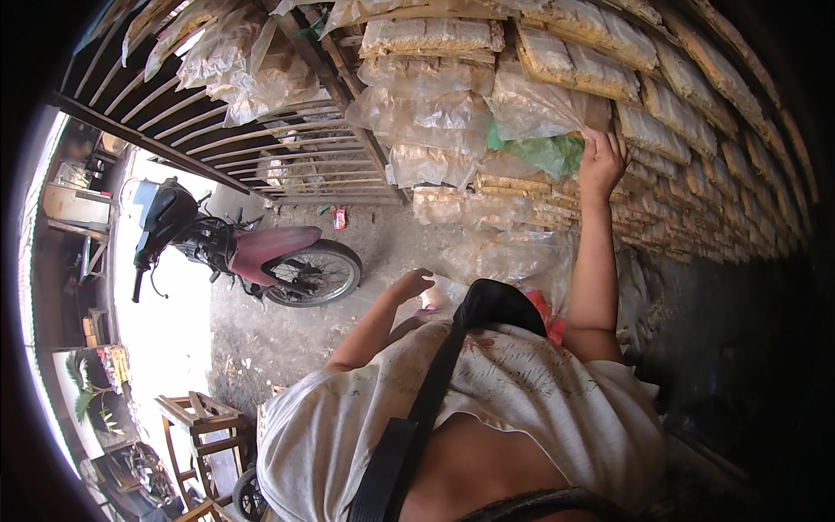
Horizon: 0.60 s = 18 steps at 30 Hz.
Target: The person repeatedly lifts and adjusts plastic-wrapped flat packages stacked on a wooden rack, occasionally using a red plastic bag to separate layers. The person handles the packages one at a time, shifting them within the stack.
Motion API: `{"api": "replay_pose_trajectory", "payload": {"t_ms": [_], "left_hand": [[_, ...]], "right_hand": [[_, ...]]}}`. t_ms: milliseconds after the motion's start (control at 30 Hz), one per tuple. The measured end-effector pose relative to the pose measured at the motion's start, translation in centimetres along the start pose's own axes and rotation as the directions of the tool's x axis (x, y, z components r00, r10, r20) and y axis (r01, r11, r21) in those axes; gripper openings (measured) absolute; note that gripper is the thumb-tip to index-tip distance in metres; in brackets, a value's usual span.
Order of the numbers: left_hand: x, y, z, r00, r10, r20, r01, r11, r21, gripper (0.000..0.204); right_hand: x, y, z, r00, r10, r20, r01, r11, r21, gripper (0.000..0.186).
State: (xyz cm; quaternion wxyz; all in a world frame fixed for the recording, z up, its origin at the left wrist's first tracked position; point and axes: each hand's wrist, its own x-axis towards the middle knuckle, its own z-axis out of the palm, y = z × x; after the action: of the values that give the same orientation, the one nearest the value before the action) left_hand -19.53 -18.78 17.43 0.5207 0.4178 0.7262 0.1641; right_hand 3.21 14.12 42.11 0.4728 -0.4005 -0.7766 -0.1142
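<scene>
My right hand (602, 161) is raised to the stacked rows at the upper right, its fingers closed on a clear plastic bag (548, 104). Just left of that hand lies crumpled green plastic (535, 148). Pale, bumpy slabs (583, 65), several of them bagged in clear plastic, fill the wooden rack around it. My left hand (416, 281) hangs low in front of my body, fingers loosely curved and apart, holding nothing I can see. Near it, crumpled clear plastic (496, 257) spreads below the lowest rows.
A motorbike with a pink rear fender (265, 248) stands on the concrete floor (252, 339) to my left, before a slatted wooden partition (243, 152). A wooden stand (198, 413) is at lower left, and a small red packet (340, 217) lies on the floor.
</scene>
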Motion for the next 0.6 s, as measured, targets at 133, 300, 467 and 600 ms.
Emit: {"api": "replay_pose_trajectory", "payload": {"t_ms": [133,300,467,600], "left_hand": [[-1.5,3.5,-1.5,0.999,0.041,0.003,-0.040,0.991,-0.130,0.038],[-1.7,9.7,-4.4,0.962,0.265,-0.068,-0.273,0.902,-0.334,0.038],[-1.6,16.1,-6.4,0.925,0.354,-0.140,-0.373,0.771,-0.517,0.038],[-1.5,19.5,-6.5,0.933,0.351,-0.080,-0.352,0.844,-0.404,0.036]], "right_hand": [[-0.2,-2.1,-2.5,0.994,-0.034,0.101,0.023,0.993,0.112,0.010],[-1.5,-4.8,-5.6,0.884,-0.220,0.412,0.064,0.931,0.359,0.005],[-8.0,-2.5,-7.1,0.633,-0.106,0.767,-0.384,0.817,0.430,0.003],[-16.7,3.9,-7.3,0.357,0.044,0.933,-0.488,0.860,0.146,0.009]]}}
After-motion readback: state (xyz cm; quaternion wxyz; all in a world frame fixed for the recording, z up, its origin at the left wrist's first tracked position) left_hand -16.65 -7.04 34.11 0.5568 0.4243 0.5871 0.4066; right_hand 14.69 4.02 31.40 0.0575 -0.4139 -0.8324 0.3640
